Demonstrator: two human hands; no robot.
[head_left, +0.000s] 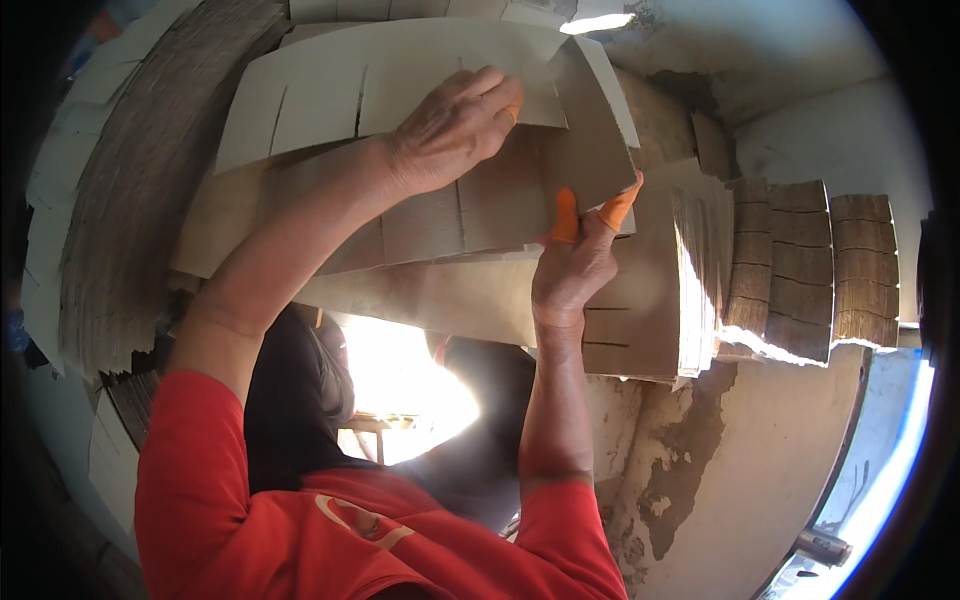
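Note:
A long pale cardboard sheet with cut slots [310,105] lies across the work in front of me, over a second slotted cardboard strip [420,225]. At their right end a cardboard cross piece [590,120] stands at an angle to them. My left hand [455,130] is over the upper sheet, its fingers curled in closely; an orange finger cover shows on one, and whatever is between the fingertips is hidden. My right hand [578,262], with orange covers on thumb and finger, grips the cross piece at its lower corner.
Tall stacks of cardboard sheets [160,180] rise on the left. More slotted sheets [650,270] and brown bundles [800,260] stand to the right, beside a wall with peeling patches [690,450]. My legs are below the work, with a bright patch between them.

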